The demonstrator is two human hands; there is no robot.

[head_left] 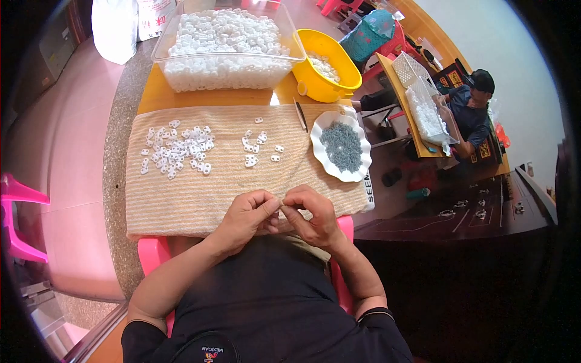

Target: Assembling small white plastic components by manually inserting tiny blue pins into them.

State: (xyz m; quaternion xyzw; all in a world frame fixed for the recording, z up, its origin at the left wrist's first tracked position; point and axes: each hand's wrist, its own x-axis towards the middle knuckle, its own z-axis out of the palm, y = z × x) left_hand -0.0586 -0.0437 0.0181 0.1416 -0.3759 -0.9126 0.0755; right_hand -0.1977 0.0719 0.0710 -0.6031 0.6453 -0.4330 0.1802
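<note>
My left hand [249, 213] and my right hand [313, 213] meet at the near edge of a beige striped cloth [181, 193], fingertips pinched together on a tiny piece that is mostly hidden. On the cloth lies a larger scatter of small white plastic pieces [178, 148] at the left and a smaller group of white pieces [257, 145] near the middle. A white scalloped dish [362, 158] holding small grey metal parts [342, 146] sits at the right. A thin metal tool [301, 114] lies beside the dish.
A clear tub of white pieces [227, 42] and a yellow bowl [327, 60] stand at the back of the table. White bags [115, 27] sit at the far left. Another person [472, 109] works at a separate table on the right. A pink chair [18, 218] is at left.
</note>
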